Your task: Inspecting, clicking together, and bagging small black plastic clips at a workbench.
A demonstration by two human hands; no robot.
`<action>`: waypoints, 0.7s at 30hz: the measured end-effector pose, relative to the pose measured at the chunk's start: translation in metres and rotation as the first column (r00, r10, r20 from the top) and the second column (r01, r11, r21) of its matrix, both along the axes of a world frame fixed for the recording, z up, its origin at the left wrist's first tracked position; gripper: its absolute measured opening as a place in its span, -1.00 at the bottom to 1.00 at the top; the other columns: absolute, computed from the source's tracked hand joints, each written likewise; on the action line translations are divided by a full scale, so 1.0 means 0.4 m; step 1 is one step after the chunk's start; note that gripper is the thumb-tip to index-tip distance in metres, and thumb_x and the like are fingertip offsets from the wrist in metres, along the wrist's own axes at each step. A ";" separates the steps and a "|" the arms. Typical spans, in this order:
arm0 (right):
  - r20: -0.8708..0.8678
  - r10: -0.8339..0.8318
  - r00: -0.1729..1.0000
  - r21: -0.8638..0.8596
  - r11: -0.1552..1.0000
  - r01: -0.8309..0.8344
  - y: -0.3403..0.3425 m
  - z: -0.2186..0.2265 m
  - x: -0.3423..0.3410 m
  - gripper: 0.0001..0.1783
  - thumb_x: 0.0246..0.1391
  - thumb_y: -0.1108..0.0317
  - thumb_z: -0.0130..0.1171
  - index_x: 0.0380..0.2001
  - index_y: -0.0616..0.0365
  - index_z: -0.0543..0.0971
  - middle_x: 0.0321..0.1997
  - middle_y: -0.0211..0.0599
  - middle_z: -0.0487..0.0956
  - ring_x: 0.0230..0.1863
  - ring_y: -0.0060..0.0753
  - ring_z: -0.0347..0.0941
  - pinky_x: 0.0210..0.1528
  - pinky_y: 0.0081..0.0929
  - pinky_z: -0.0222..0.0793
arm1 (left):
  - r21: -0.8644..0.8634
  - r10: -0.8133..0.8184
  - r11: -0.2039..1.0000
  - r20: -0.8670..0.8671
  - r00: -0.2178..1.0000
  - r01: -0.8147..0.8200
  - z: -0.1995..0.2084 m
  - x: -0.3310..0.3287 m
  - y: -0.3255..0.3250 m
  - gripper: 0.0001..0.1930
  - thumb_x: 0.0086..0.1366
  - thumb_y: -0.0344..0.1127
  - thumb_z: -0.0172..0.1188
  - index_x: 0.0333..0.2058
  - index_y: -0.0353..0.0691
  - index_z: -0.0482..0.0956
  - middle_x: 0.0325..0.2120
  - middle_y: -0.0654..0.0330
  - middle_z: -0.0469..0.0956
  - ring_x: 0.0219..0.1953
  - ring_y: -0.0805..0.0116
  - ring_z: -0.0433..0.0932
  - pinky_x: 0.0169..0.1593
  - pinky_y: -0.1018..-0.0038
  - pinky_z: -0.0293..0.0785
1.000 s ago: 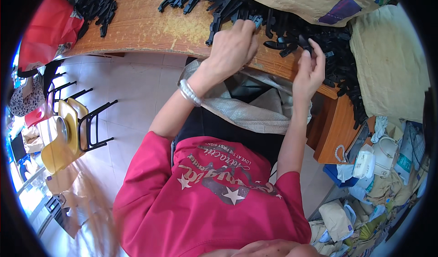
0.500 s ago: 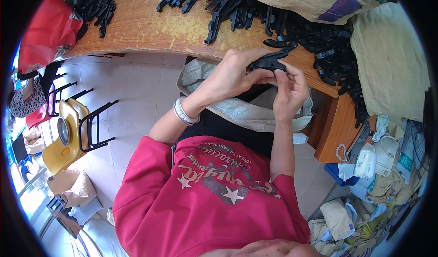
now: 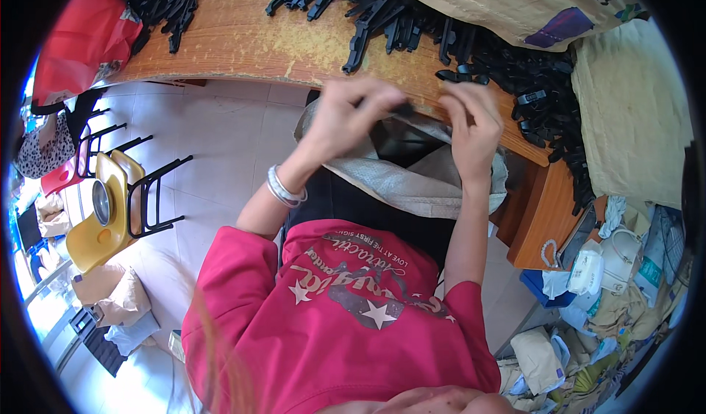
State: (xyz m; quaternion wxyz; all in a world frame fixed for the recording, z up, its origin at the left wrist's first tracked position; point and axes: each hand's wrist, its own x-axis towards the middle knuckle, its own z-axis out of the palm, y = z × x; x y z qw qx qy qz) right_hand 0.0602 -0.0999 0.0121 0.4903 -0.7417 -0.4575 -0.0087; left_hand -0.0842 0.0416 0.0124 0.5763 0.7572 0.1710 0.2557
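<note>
Over the mouth of a whitish woven sack [image 3: 397,186], my left hand [image 3: 349,116] is smeared by motion. A small dark blur [image 3: 402,109] shows at its fingertips, its kind too unclear to tell. To the right, apart from it, my right hand [image 3: 476,123] has bent, loosely parted fingers, blurred at the tips, with nothing seen between them. Close beyond my right hand, small black plastic parts [image 3: 457,74] lie at the table's edge. The sack's mouth gapes below my hands, dark inside; its contents cannot be made out.
On the wooden table [image 3: 235,43] lie heaps of long black plastic parts [image 3: 382,17], another black heap [image 3: 165,2] and a red bag [image 3: 81,39]. Large tan sacks [image 3: 632,112] stand at the right. Yellow chairs [image 3: 110,215] are at left; bags and a blue bin [image 3: 544,289] at lower right.
My hands have moved apart. The black plastic part they both held is no longer plainly seen; only a dark blur shows by the left fingertips. The sack's mouth is more exposed.
</note>
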 end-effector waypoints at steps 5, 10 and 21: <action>0.474 -0.108 0.874 -0.237 0.940 0.245 0.026 -0.008 0.054 -0.79 -0.11 0.48 0.27 -0.31 0.17 0.61 -0.23 -0.31 0.41 -0.19 -0.25 0.30 -0.16 -0.29 0.16 | -0.357 0.257 0.885 -0.157 0.954 -0.297 -0.007 -0.005 0.144 -0.60 0.16 -0.10 0.30 -0.56 -0.40 0.55 -0.66 0.24 0.51 -0.62 0.51 0.52 -0.52 0.59 0.43; 0.503 -0.112 0.857 -0.002 0.991 0.131 0.058 -0.021 0.063 -0.72 -0.07 0.51 0.25 -0.22 0.20 0.51 -0.10 -0.24 0.49 -0.05 -0.19 0.38 -0.04 -0.25 0.21 | -0.058 0.251 0.959 -0.279 0.927 -0.277 -0.007 0.056 0.160 -0.62 0.07 -0.11 0.37 -0.43 -0.39 0.54 -0.62 0.21 0.49 -0.65 0.49 0.51 -0.58 0.58 0.42; -0.700 0.117 0.704 0.193 0.981 0.028 -0.016 0.025 -0.011 -0.70 0.18 0.49 0.06 -0.03 0.37 0.47 -0.43 -0.19 0.56 -0.50 -0.48 0.52 -0.46 -0.67 0.40 | -0.714 -0.141 0.694 -0.004 0.990 0.096 0.011 0.035 0.063 -0.80 0.25 -0.30 0.20 -0.30 -0.26 0.39 -0.45 0.07 0.59 -0.57 0.44 0.58 -0.69 0.70 0.28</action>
